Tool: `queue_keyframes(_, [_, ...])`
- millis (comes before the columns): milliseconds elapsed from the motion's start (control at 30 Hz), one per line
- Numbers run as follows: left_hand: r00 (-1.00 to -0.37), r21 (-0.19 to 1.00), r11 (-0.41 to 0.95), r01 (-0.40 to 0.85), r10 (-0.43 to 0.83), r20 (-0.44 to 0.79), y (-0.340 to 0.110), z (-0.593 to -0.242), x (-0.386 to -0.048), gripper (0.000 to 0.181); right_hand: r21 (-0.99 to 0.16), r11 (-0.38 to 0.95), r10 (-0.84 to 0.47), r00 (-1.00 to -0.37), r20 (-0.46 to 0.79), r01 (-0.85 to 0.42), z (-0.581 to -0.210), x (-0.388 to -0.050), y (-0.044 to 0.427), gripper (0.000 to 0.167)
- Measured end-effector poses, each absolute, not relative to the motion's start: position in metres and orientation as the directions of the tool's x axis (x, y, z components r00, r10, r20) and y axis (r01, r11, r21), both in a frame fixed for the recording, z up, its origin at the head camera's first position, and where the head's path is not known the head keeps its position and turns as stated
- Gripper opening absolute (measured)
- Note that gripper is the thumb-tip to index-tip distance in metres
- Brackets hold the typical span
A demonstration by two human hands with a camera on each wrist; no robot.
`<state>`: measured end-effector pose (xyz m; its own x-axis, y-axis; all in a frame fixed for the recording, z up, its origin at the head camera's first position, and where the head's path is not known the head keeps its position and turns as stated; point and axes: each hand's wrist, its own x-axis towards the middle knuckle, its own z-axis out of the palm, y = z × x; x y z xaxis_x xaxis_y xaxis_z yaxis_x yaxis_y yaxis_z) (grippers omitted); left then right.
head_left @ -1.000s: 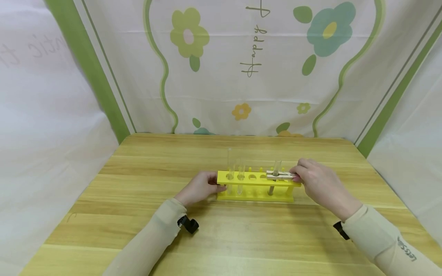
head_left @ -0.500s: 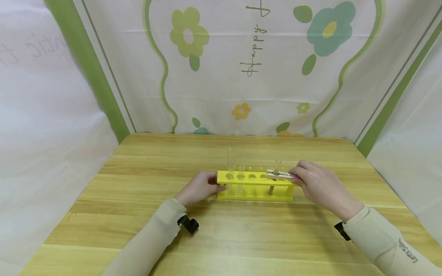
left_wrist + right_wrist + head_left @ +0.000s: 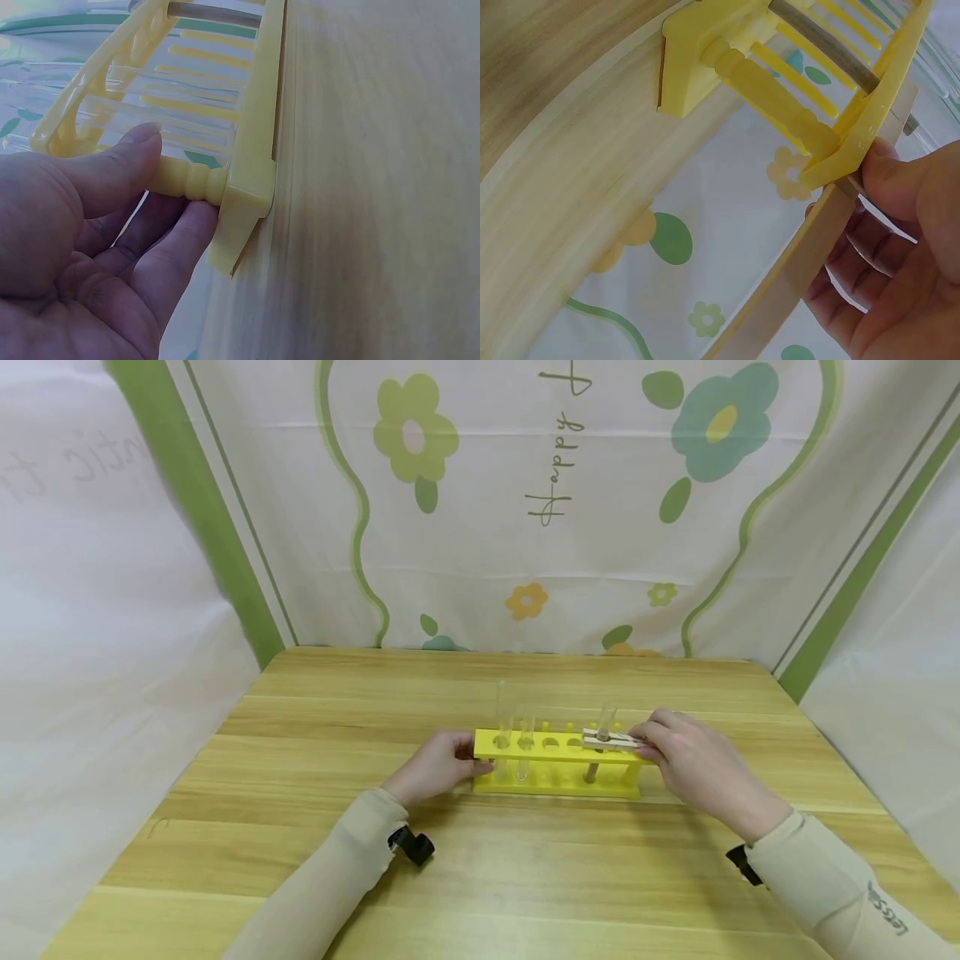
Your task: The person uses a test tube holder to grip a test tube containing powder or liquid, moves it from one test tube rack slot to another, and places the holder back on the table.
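Flowered backdrop (image 3: 465, 547), wood-grained worktop (image 3: 525, 877): rack braced at one end, clamp pinched at the other

The yellow rack (image 3: 540, 757) is set upright on the worktop, and its left end post (image 3: 174, 177) is gripped by the left hand (image 3: 435, 768), thumb on one side, fingers curled round the other. Over at the right, the wooden clamp (image 3: 624, 743) is pinched between thumb and fingers of the right hand (image 3: 693, 760), and the dark-bottomed tube (image 3: 592, 772) is circled by its far end, just at the top rail. Whether that rail is touched by the clamp cannot be told. Two clear tubes (image 3: 522, 768) are seated near the left hand, well apart from the clamped one.

And here is the danger: if the clamp is squeezed too soon, the dark-bottomed tube could well be let slip; if it is pulled at a slant, the glass could be jammed against its hole, and the rack tipped should the left grip be slackened. The clear tubes would likely be rattled too.

Plenty of room is offered: the far edge is set well behind the rack, the side edges are well apart from it, and broad wood is left in front.
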<state>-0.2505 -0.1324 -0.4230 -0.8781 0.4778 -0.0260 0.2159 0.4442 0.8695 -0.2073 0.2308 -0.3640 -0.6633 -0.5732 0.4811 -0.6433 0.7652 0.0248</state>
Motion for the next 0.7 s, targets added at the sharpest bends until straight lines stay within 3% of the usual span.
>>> queue_keyframes(333, [-0.878,0.873,0.440,0.212,0.478,-0.027,-0.132,-0.423,-0.251,0.021,-0.015,0.792,-0.521,-0.689,0.503,-0.610,-0.363,-0.207,0.230,0.017])
queue_keyframes(700, [-0.878,0.871,0.442,0.213,0.478,-0.027,-0.133,-0.423,-0.250,0.022,-0.016,0.801,-0.494,-0.675,0.548,-0.599,-0.349,-0.205,0.227,0.020])
